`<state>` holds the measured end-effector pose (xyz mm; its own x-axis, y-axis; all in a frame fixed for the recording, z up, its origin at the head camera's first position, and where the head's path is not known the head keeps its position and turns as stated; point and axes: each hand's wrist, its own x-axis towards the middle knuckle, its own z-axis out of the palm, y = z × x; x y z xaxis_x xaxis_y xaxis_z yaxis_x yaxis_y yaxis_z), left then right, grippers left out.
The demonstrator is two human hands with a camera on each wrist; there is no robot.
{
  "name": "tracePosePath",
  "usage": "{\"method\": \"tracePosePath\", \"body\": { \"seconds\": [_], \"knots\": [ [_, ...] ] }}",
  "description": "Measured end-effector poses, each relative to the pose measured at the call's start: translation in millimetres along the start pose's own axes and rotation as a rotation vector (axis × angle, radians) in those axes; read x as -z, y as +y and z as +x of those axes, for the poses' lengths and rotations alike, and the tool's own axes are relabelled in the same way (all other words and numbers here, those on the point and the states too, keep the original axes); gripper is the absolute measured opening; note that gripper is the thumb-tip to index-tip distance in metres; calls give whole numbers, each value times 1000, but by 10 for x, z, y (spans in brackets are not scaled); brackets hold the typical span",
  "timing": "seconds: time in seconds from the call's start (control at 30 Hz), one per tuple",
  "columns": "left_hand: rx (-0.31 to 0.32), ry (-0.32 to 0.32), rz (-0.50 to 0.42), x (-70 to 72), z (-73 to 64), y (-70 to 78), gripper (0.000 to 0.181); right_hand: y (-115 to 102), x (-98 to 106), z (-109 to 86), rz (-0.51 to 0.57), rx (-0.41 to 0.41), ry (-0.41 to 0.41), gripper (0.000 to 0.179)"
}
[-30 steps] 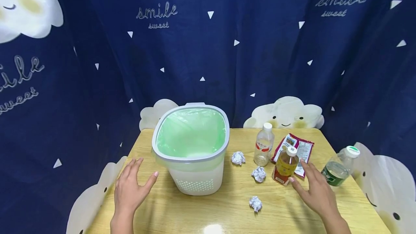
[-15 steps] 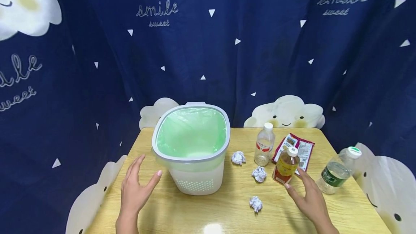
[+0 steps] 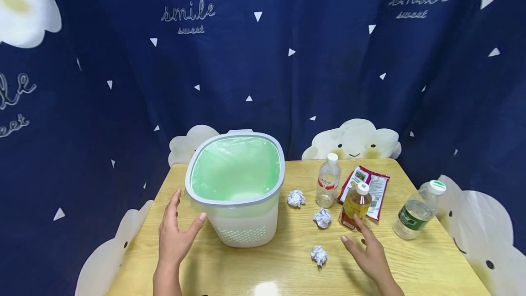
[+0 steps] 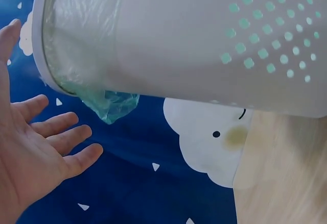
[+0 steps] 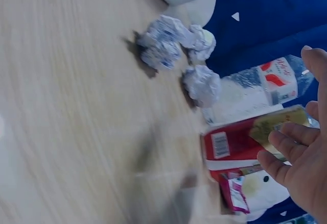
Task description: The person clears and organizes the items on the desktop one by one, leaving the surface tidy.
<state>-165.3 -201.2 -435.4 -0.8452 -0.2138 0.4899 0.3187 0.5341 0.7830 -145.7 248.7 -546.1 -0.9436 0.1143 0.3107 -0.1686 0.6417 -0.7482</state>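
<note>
My left hand (image 3: 176,239) is held with fingers spread just left of a white trash bin (image 3: 246,227), holding nothing. A green plastic bag (image 3: 234,168) lines the bin and folds over its rim. On the right, my right hand (image 3: 370,255) has its fingers extended close in front of an amber drink bottle (image 3: 352,207) with a white cap. In the right wrist view, the fingers overlap the yellow and red label of that bottle (image 5: 235,142). Three crumpled paper balls, one nearest me (image 3: 318,256), one in the middle (image 3: 322,218) and one farther back (image 3: 296,198), lie between bin and bottles.
Behind the amber bottle lie a red-and-white snack packet (image 3: 376,191) and an upright clear bottle (image 3: 328,184). A green-labelled bottle (image 3: 412,216) stands near the right edge of the wooden table (image 3: 230,271). A dark blue curtain (image 3: 230,67) hangs behind.
My right hand has moved left, from between the amber and green-labelled bottles to the front of the amber one. My left hand has shifted a little right, nearer the bin.
</note>
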Motion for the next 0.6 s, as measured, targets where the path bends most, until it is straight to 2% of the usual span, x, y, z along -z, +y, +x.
{"method": "tracePosePath", "body": {
  "seconds": [0.2, 0.4, 0.6],
  "knots": [
    [11, -17, -43, -39, 50, 31, 81, 48, -166, -63, 55, -23, -27, 68],
    [-7, -49, -70, -99, 156, 41, 84, 95, -283, -119, 107, -48, -47, 70],
    [10, -68, -55, -127, 219, 50, 89, 43, -403, -166, 161, -80, -68, 72]
  ]
}}
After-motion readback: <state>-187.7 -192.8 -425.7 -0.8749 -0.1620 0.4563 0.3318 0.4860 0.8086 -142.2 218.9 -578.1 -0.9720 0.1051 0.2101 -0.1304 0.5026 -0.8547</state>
